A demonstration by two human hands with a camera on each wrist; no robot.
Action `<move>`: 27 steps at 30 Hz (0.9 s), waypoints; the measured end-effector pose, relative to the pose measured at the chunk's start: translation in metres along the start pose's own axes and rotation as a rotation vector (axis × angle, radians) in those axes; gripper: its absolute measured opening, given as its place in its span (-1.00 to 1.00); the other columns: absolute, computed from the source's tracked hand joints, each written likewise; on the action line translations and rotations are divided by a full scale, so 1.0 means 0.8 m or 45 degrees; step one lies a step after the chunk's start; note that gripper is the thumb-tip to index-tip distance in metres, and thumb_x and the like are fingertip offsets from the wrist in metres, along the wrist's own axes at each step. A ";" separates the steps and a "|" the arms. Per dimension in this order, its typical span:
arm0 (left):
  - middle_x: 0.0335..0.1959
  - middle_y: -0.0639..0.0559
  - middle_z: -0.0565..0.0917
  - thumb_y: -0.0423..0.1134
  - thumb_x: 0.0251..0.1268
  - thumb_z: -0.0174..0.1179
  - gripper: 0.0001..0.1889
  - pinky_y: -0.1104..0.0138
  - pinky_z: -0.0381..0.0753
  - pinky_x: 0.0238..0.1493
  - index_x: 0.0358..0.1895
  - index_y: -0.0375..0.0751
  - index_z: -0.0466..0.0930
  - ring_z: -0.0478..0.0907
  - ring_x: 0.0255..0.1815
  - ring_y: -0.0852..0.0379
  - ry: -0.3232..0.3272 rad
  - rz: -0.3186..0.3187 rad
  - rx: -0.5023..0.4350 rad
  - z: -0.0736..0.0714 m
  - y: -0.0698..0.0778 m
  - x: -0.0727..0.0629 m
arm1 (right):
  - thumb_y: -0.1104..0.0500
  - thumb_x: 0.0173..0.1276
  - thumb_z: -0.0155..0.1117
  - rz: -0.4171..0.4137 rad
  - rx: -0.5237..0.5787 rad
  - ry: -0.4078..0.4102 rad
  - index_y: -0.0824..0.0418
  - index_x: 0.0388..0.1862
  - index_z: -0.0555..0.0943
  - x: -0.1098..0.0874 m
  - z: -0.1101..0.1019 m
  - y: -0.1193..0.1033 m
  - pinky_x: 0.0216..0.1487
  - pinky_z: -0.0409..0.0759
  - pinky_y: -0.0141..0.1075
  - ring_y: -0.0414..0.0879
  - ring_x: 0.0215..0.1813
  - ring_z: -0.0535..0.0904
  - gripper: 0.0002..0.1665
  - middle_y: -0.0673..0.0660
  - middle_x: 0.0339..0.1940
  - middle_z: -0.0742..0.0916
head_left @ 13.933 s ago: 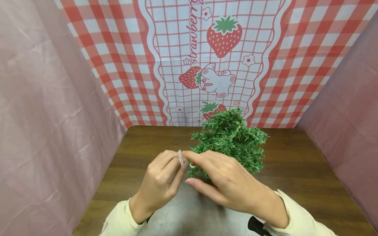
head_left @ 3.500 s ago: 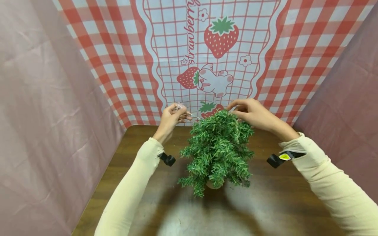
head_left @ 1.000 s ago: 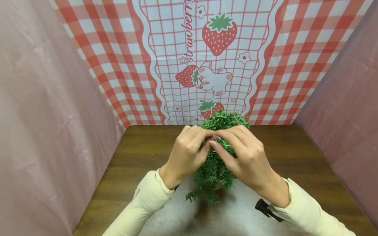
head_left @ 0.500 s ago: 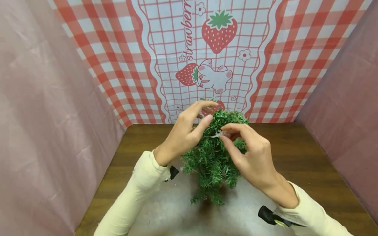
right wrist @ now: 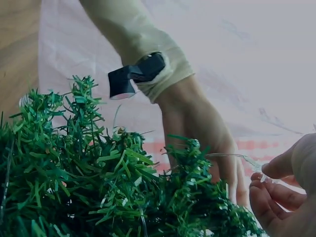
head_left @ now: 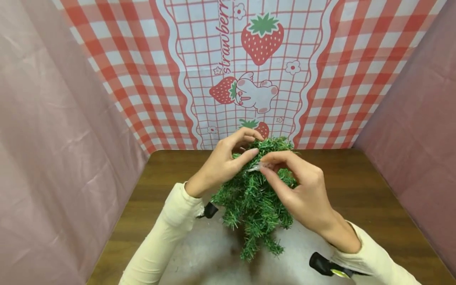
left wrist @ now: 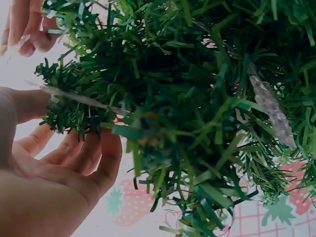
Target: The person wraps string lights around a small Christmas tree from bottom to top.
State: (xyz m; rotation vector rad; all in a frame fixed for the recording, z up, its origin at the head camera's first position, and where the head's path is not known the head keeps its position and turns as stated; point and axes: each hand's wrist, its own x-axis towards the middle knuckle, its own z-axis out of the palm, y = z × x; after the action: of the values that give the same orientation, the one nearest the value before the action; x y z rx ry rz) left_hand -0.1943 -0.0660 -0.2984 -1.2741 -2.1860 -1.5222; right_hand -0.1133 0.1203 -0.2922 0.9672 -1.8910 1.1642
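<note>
A small artificial green tree (head_left: 254, 206) stands on the table, its top tilted away from me. My right hand (head_left: 303, 190) pinches a bunched clear strand (head_left: 253, 169) that looks like string lights. From that pinch a thin clear wire (right wrist: 232, 155) runs to the branches in the right wrist view. My left hand (head_left: 224, 158) is at the tree's upper left, thumb and fingers apart around a branch tip. In the left wrist view its fingers (left wrist: 106, 158) lie behind that branch, with clear wire crossing in front. Another translucent piece (left wrist: 271, 108) hangs among the needles. The tree's base is hidden.
Under the tree is a brown wooden table (head_left: 360, 198) with a pale glare in front. Behind it hangs a red-and-white checked strawberry cloth (head_left: 142, 71). Pink curtains (head_left: 53, 158) close off both sides. Black wrist cameras (head_left: 210, 210) sit on the cream sleeves.
The tree was turned and tilted between views. The hands worked behind its top, then met over it; the left hand parted, and now comes back to the branch. The right keeps pinching the strand.
</note>
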 end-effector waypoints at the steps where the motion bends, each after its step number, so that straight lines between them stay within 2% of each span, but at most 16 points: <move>1: 0.04 -0.04 0.64 -0.33 0.47 0.14 -0.77 0.27 0.63 -0.03 0.12 -0.18 0.50 0.61 0.06 0.18 0.005 -0.002 -0.010 -0.001 0.000 0.000 | 0.52 0.16 0.38 -0.018 -0.013 -0.014 0.33 -0.10 0.65 0.002 0.003 0.000 -0.15 0.58 -0.45 -0.17 -0.24 0.63 -0.69 0.10 -0.21 0.74; 5: -0.04 -0.04 0.66 -0.36 0.45 0.16 -0.79 0.26 0.63 -0.20 0.07 -0.20 0.51 0.64 -0.05 0.17 0.013 -0.008 -0.063 -0.006 0.000 -0.004 | 0.39 0.26 0.36 -0.070 -0.161 0.017 0.33 -0.10 0.65 0.010 0.008 0.000 -0.21 0.55 -0.45 -0.16 -0.26 0.62 -0.78 0.11 -0.25 0.73; 9: -0.03 -0.07 0.65 -0.39 0.43 0.17 -0.80 0.26 0.60 -0.20 0.06 -0.24 0.51 0.64 -0.06 0.15 0.015 -0.001 -0.097 -0.009 -0.001 -0.007 | 0.34 0.27 0.35 -0.050 -0.254 0.126 0.34 -0.12 0.68 0.013 0.002 -0.002 -0.26 0.49 -0.47 -0.16 -0.29 0.62 -0.80 0.13 -0.33 0.73; 14: -0.01 -0.07 0.63 -0.39 0.42 0.17 -0.79 0.26 0.58 -0.17 0.06 -0.23 0.51 0.62 -0.07 0.14 0.029 0.015 -0.108 -0.008 -0.003 -0.010 | 0.40 0.25 0.35 0.031 -0.226 0.230 0.37 -0.10 0.71 0.013 -0.008 -0.005 -0.19 0.54 -0.48 -0.21 -0.29 0.59 -0.77 0.16 -0.36 0.73; 22: -0.07 -0.03 0.64 -0.42 0.40 0.15 -0.78 0.29 0.47 -0.36 0.06 -0.20 0.51 0.49 -0.39 0.16 0.054 0.080 -0.052 0.001 -0.001 -0.017 | 0.43 0.28 0.31 0.195 -0.245 0.354 0.36 -0.09 0.71 0.018 -0.010 0.000 -0.27 0.49 -0.47 -0.29 -0.36 0.59 -0.78 0.19 -0.40 0.74; 27: -0.07 0.02 0.64 -0.45 0.39 0.14 -0.72 0.31 0.40 -0.43 0.11 -0.17 0.53 0.36 -0.52 0.19 0.058 0.079 -0.022 0.003 0.001 -0.020 | 0.50 0.29 0.26 0.282 -0.141 0.451 0.48 -0.09 0.67 0.026 -0.005 -0.002 -0.24 0.51 -0.41 -0.22 -0.33 0.58 -0.78 0.28 -0.38 0.69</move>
State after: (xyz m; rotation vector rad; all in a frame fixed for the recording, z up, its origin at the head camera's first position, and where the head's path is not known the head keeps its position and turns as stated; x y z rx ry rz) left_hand -0.1828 -0.0725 -0.3082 -1.2875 -2.0897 -1.5342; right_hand -0.1210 0.1189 -0.2727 0.4624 -1.7798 1.2485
